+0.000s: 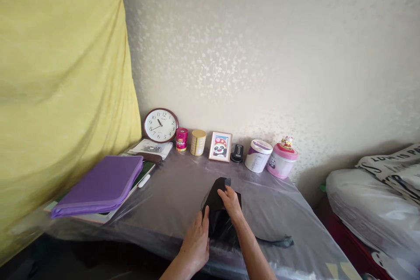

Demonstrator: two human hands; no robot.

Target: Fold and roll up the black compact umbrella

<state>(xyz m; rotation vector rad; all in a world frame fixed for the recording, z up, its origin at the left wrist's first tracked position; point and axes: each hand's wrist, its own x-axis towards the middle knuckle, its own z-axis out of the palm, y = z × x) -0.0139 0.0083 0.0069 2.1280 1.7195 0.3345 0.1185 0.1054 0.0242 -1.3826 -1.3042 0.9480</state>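
Note:
A folded, thin black piece stands partly upright near the front of the table; whether it is cloth or plastic I cannot tell. My right hand is closed on its upper part, fingers curled near the top fold. At its lower left edge, my left hand grips it between thumb and fingers. A narrow dark strip lies on the table to the right, past my right forearm; the forearm hides whether it joins the black piece.
A purple zip folder lies at left on flat items beside a white marker. Along the wall stand a clock, pink tin, yellow-lidded can, framed panda picture, black device and two tubs.

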